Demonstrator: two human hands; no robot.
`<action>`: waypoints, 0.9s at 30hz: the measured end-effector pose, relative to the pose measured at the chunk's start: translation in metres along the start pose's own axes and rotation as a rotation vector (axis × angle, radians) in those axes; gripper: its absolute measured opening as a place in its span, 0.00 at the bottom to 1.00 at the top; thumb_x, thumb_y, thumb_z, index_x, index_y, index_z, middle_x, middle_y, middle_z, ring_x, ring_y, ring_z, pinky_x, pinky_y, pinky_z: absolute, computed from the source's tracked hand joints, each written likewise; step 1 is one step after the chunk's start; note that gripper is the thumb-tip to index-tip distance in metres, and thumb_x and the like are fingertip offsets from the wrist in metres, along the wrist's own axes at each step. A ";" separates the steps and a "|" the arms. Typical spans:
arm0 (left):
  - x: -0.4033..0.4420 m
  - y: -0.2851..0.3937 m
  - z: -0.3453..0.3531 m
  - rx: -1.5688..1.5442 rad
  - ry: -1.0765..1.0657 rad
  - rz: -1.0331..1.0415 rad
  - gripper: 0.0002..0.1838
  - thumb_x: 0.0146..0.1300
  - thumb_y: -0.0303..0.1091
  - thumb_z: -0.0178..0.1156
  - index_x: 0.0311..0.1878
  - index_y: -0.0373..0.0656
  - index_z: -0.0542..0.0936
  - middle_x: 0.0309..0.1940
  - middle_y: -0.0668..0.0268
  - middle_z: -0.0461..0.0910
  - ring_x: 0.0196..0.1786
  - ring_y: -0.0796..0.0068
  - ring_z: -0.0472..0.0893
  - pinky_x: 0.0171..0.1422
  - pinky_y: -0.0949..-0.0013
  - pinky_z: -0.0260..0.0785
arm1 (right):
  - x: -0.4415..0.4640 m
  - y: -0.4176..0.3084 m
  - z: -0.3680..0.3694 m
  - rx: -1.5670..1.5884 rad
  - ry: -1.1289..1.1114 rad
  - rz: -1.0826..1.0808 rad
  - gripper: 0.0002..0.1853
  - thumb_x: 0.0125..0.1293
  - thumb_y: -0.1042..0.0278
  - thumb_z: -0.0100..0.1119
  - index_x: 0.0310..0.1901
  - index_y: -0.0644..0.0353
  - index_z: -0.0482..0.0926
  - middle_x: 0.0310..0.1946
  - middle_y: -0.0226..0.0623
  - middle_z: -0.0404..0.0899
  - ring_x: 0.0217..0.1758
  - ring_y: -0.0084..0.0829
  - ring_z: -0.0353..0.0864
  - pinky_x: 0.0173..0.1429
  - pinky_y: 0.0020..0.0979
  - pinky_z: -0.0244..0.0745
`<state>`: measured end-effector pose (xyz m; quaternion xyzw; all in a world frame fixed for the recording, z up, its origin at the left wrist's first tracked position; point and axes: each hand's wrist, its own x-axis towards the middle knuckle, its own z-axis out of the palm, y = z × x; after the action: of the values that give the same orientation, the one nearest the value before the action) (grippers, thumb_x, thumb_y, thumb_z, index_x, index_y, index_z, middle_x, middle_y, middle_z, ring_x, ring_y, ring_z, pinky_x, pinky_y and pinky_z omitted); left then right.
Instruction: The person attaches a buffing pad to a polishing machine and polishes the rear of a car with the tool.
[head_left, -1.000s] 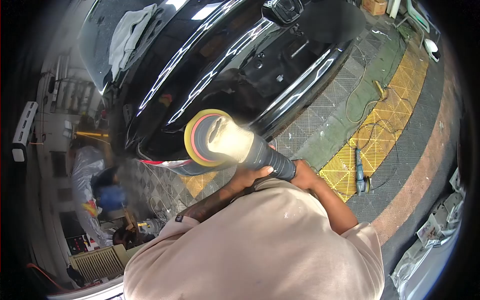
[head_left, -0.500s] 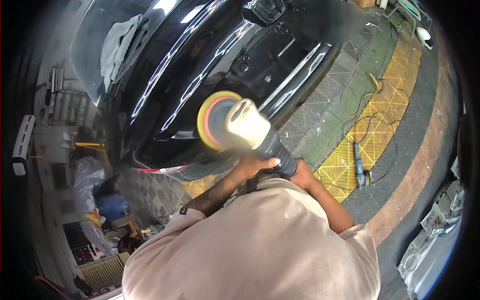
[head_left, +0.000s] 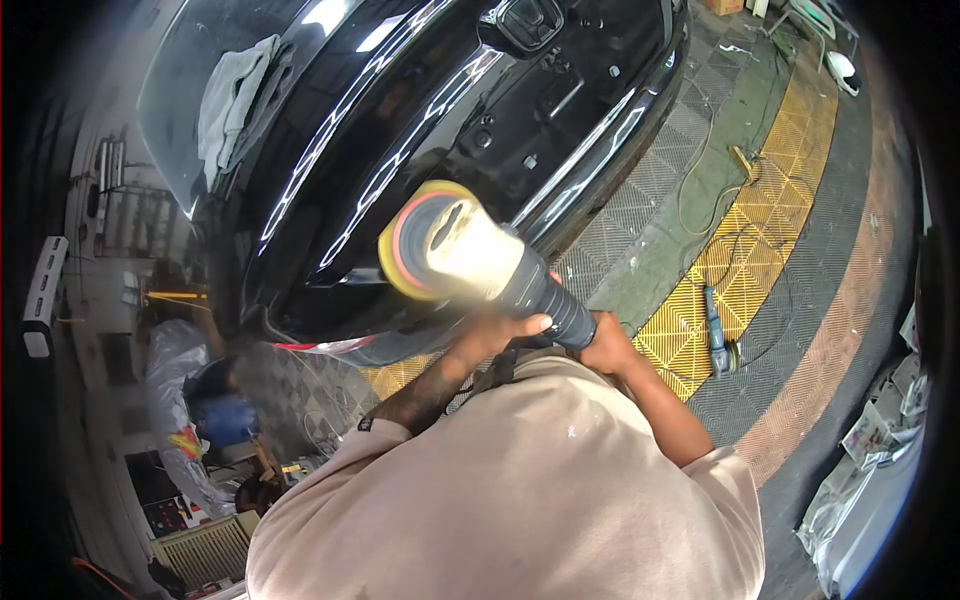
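A polisher with a dark body, a pale head cover and a yellow foam pad is in both my hands, over the rear of a glossy black car. My right hand wraps the rear end of its body. Along its left side lies my left hand, thumb showing and the other fingers hidden beneath the tool. The pad sits tilted by the lower tailgate; whether it touches the paint I cannot tell.
A grey towel lies on the car's rear glass. On the yellow floor tiles rests a second polisher with its cord. Plastic-covered items stand at left, beside a ribbed box. Wrapped things line the right.
The polisher's head has swung a little to the left, and its pad is tilted more onto its edge. My hands have barely moved along with it.
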<state>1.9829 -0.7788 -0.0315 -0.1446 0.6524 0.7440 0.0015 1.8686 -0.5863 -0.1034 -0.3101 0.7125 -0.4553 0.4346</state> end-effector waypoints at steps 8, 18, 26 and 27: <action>-0.006 -0.011 -0.003 0.117 0.096 -0.007 0.39 0.52 0.37 0.76 0.67 0.40 0.71 0.60 0.61 0.77 0.65 0.67 0.76 0.72 0.59 0.69 | 0.008 0.036 0.033 0.105 -0.018 -0.011 0.19 0.47 0.69 0.77 0.41 0.68 0.85 0.37 0.48 0.89 0.40 0.35 0.89 0.49 0.36 0.82; -0.019 -0.030 -0.005 0.086 0.221 -0.172 0.34 0.54 0.32 0.77 0.65 0.39 0.75 0.59 0.61 0.80 0.63 0.68 0.78 0.71 0.60 0.70 | 0.024 0.063 0.054 0.253 -0.127 -0.087 0.22 0.48 0.67 0.78 0.47 0.63 0.85 0.43 0.51 0.89 0.49 0.42 0.90 0.56 0.39 0.80; 0.015 -0.011 0.011 0.044 0.180 -0.099 0.34 0.54 0.31 0.79 0.63 0.39 0.75 0.55 0.62 0.79 0.59 0.70 0.78 0.66 0.62 0.73 | 0.025 0.057 0.033 0.247 -0.110 -0.053 0.19 0.50 0.71 0.75 0.45 0.66 0.84 0.39 0.44 0.89 0.43 0.35 0.88 0.52 0.36 0.80; 0.017 -0.012 0.016 -0.009 0.182 -0.077 0.33 0.54 0.30 0.78 0.63 0.40 0.75 0.55 0.63 0.79 0.58 0.70 0.78 0.66 0.62 0.73 | 0.023 0.054 0.027 0.258 -0.090 -0.024 0.19 0.49 0.72 0.74 0.45 0.65 0.84 0.38 0.44 0.89 0.42 0.35 0.88 0.52 0.36 0.80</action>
<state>1.9652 -0.7651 -0.0452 -0.2365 0.6403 0.7302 -0.0300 1.8800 -0.5946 -0.1666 -0.2802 0.6243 -0.5338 0.4968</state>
